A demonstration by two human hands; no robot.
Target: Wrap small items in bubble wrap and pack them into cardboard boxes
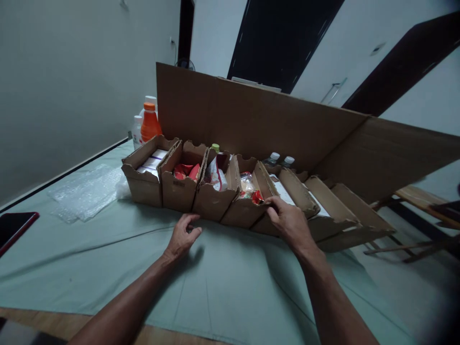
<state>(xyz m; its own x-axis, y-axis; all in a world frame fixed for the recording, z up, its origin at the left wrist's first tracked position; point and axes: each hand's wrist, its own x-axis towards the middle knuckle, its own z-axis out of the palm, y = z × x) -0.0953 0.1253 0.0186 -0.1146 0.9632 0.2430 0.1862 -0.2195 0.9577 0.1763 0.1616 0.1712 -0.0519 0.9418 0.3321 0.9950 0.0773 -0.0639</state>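
Note:
A row of open cardboard boxes stands on a pale green cloth. My right hand (289,221) pinches the low front edge of one cardboard box (240,214), which holds snack packets in clear and red wrappers (249,186). Curved and apart, the fingers of my left hand (182,235) hold nothing, just in front of the box (212,203) with a white and red packet (216,173). Farther left, one box has a red packet (187,171) and the end box holds white cartons (153,161). White items show partly inside boxes to the right.
Behind the row rises a tall cardboard panel (251,110). An orange bottle (150,123) and white-capped bottles stand at its left end. Bubble wrap (86,191) and a red-edged phone-like device (16,230) lie on the green cloth (230,282). Wooden furniture (427,203) stands at right.

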